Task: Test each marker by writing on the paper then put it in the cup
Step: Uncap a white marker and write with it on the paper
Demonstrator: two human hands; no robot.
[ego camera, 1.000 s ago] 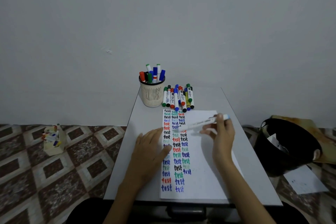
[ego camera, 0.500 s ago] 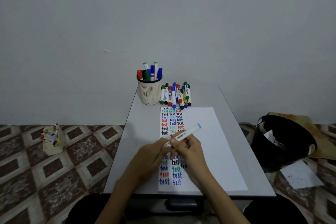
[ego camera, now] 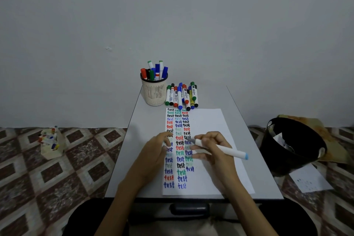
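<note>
My right hand (ego camera: pixel 214 149) grips a white marker (ego camera: pixel 228 150) with a light-blue end. Its bare tip points left, just over the third column of "test" words on the white paper (ego camera: pixel 208 124). My left hand (ego camera: pixel 157 149) rests on the paper's left edge, fingers curled round the marker's cap (ego camera: pixel 165 143). A beige mesh cup (ego camera: pixel 154 92) with several markers stands at the table's far end. Several capped markers (ego camera: pixel 182 96) lie in a pile to its right.
The small grey table (ego camera: pixel 138 120) stands against a plain wall. On the tiled floor, a small box of markers (ego camera: pixel 50 144) sits to the left. A black bin (ego camera: pixel 291 143) and a loose sheet (ego camera: pixel 310 180) lie to the right.
The hands came together and pulled the cap off. My right hand has turned the marker so its tip points left over the paper; my left hand now holds the cap.
</note>
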